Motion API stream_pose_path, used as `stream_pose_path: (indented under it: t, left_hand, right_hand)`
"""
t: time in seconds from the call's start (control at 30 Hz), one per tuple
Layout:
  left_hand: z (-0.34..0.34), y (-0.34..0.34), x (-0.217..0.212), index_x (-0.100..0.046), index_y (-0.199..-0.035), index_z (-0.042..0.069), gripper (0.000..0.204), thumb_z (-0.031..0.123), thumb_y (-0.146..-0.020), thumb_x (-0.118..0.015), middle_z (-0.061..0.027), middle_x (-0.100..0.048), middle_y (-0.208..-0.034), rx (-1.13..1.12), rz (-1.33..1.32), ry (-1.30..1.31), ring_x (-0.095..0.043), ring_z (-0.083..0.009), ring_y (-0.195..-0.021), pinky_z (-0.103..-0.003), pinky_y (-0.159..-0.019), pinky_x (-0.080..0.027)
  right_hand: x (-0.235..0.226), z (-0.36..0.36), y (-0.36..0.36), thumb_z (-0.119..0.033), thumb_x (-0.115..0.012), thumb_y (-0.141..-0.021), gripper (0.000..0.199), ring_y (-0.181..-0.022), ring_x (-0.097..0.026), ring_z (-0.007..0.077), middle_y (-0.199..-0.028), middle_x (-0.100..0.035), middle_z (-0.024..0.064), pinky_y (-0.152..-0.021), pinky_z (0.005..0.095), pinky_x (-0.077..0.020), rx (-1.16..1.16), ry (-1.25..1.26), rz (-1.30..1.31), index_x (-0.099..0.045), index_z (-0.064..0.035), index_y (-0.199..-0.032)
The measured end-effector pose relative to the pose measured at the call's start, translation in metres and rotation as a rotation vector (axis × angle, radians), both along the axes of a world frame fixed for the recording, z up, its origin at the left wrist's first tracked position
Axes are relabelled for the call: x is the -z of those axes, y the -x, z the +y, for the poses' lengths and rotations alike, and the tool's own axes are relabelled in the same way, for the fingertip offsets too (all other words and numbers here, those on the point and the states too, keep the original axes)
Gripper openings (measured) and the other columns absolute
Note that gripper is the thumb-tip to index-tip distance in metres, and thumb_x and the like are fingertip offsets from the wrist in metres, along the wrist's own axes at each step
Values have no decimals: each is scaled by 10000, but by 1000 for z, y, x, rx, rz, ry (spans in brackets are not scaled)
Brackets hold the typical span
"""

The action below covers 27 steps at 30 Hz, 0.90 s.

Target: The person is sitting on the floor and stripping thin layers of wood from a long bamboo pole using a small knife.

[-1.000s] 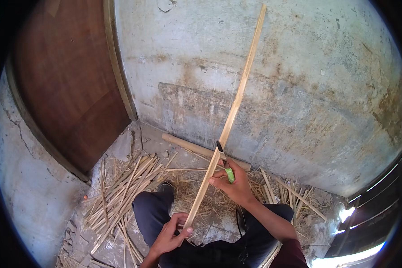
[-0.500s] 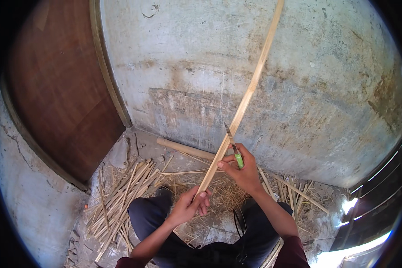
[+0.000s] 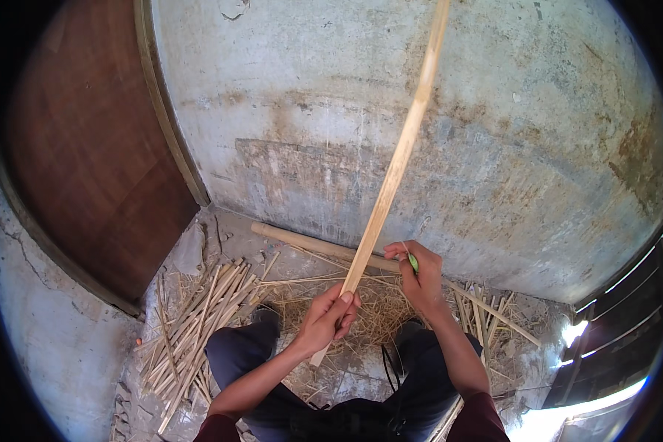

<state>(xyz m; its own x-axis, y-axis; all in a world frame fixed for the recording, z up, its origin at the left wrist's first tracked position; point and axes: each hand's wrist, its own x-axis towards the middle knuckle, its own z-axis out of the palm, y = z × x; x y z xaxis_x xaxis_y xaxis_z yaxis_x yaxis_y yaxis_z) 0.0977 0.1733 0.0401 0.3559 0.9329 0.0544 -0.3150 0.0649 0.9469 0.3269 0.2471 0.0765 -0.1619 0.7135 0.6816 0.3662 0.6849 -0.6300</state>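
Long bamboo strip (image 3: 390,184) held upright before a concrete wall (image 3: 508,132)

Left hand (image 3: 328,317) grasps the strip's lower end; right hand (image 3: 420,276), at three o'clock, is clenched on a green-handled tool (image 3: 413,262). Split bamboo pile (image 3: 199,324) lies at nine o'clock.

strip (image 3: 390,184) top: runs out of the picture at the upper edge, length not shown
strip low end: partly covered by the left hand (image 3: 325,318)
green tool (image 3: 413,262): almost wholly wrapped by the right hand (image 3: 420,276); blade not seen, kind cannot be told
pole (image 3: 309,243): right part hidden behind strip and right hand
feet: under straw (image 3: 376,302), shoes unclear
door (image 3: 88,162): cut off by the dark rim
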Motion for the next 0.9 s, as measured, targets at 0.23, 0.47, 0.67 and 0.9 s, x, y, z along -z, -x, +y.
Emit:
stream_pose_path:
  t: [0.23, 0.47, 0.67, 0.9]
  left_hand:
    - [6, -9, 9, -572, -1143, 33, 315, 306, -1198, -425, -3, -466, -680, -26, -20, -49, -415, -69, -474, -248, -444, -328]
    - [-6, -19, 33, -568, -1161, 45, 316, 320, -1198, -418, -7, -479, -695, -109, 66, -82, -416, -76, -465, -250, -436, -350]
    - [-15, -21, 33, -558, -1133, 45, 291, 298, -1197, -429, 12, -463, -690, -221, 102, -97, -423, -61, -470, -244, -427, -351]
    - [-18, -18, 38, -548, -1107, 48, 289, 297, -1196, -431, 29, -444, -674, -229, 68, -104, -405, -44, -475, -237, -429, -346]
  right_hand:
    - [11, 2, 8, 79, -666, -904, 228, -784, -731, 303, -941, -721, 115, -692, 381, -566, 33, -129, -219, -726, -47, -1084]
    - [24, -2, 23, 52, -690, -835, 313, -786, -720, 319, -932, -690, 83, -650, 402, -569, 36, -48, -189, -720, -85, -1115]
    - [40, 4, 22, 25, -682, -711, 316, -754, -702, 317, -928, -674, 72, -627, 439, -549, 14, -200, -404, -642, -89, -1003]
    - [46, 7, 33, -35, -689, -681, 266, -731, -700, 328, -880, -677, 71, -623, 455, -540, 70, -160, -433, -628, -101, -931]
